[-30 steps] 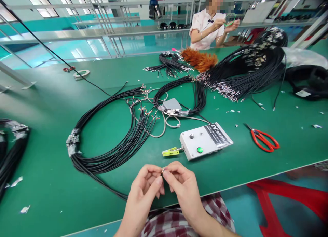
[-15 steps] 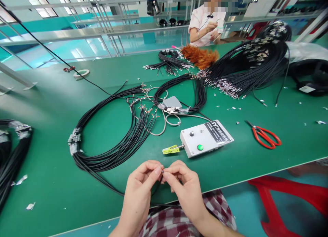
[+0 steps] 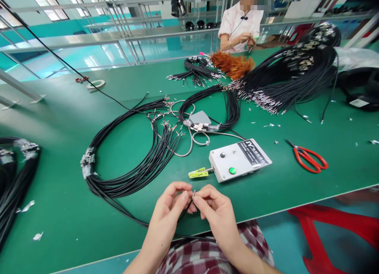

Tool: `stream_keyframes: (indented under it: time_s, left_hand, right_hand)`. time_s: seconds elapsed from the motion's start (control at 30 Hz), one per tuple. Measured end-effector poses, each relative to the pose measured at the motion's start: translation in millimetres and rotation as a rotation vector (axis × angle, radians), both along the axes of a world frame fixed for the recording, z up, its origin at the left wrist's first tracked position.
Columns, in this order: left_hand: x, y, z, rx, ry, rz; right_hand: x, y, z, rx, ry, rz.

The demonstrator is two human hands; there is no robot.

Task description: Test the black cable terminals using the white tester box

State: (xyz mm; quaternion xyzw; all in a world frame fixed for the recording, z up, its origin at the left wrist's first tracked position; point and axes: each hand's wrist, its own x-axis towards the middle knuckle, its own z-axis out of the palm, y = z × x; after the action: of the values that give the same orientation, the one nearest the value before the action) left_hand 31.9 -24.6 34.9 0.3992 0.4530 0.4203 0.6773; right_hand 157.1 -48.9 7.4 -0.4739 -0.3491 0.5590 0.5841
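Note:
Near the table's front edge, my left hand and my right hand meet over the end of a black cable. The cable's tip looks silvery and points up between my fingertips. My left thumb and fingers are closed around the cable just below that tip. With thumb and forefinger my right hand pinches at the tip itself. Beyond my hands lies a looped bundle of black cables with stripped wire ends. A white box with a lit green button and a yellow-green clip sits just ahead.
Red-handled pliers lie at the right. A big heap of black cables and an orange fluffy duster are behind. More cables rest at far left. A red stool stands below the edge. Across the table, a person works.
My fingers have shifted slightly up and right, and the cable's silvery tip now shows more between them. Across the table, the person's hands have lowered a little.

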Motion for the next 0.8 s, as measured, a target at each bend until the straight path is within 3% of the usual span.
stream_keyframes:
  time_s: [0.1, 0.3, 0.5, 0.6, 0.7, 0.8]
  left_hand:
    - [6, 3, 1.3, 0.013, 0.002, -0.052]
    - [14, -2, -5.1, 0.058, 0.038, 0.097]
    - [9, -11, -12.7, 0.316, 0.380, 0.164]
    - [5, -7, -17.2, 0.267, 0.407, 0.159]
    - [4, -2, -19.2, 0.198, 0.373, 0.118]
    - [4, 0, -19.0, 0.246, 0.402, 0.061]
  right_hand:
    - [0, 0, 0.3, 0.020, 0.025, 0.000]
    - [2, 2, 1.7, 0.081, -0.050, -0.013]
    - [13, -2, -3.8, 0.147, -0.389, 0.004]
    - [27, -4, -6.0, 0.223, -0.577, 0.003]
    - [39, -3, -2.1, 0.382, -0.919, 0.005]
    - [40, 2, 7.0, 0.517, -1.259, 0.066]
